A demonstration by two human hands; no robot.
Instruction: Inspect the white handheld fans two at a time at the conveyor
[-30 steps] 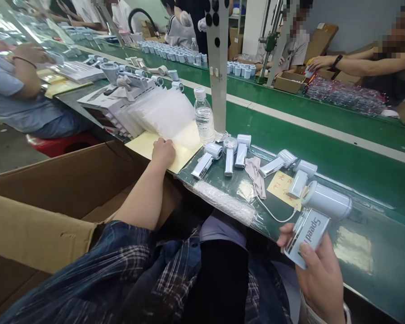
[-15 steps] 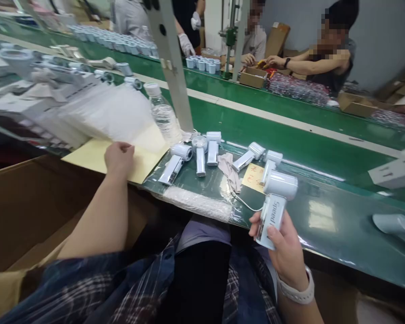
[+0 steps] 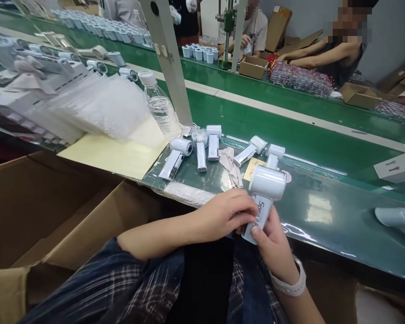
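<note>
My right hand (image 3: 273,243) is wrapped round the handle of a light-blue handheld fan (image 3: 268,182), held upright with its round head on top and lettering starting "Sp" on the handle. My left hand (image 3: 234,210) reaches across to the handle's left side, its fingers bent and pinched together against it. What lies between those fingertips is hidden. Beyond the held fan, another fan (image 3: 276,152) and a tilted one (image 3: 251,150) rest on the bench beside a yellow paper note (image 3: 251,167). Several similar fans (image 3: 201,157) lie further left, near a crumpled pale cloth (image 3: 231,166).
A water bottle (image 3: 160,105) stands by a metal post (image 3: 168,58). Plastic bags (image 3: 104,108) lie on yellow paper (image 3: 114,157) at the left, above an open cardboard box (image 3: 77,225). Co-workers sit across the green conveyor (image 3: 256,121). One more light-blue part (image 3: 396,218) lies at the right.
My left hand has left the yellow paper and moved right to the fan's handle. The fan in my right hand has shifted slightly left. The white cable seen by its handle is now hidden.
</note>
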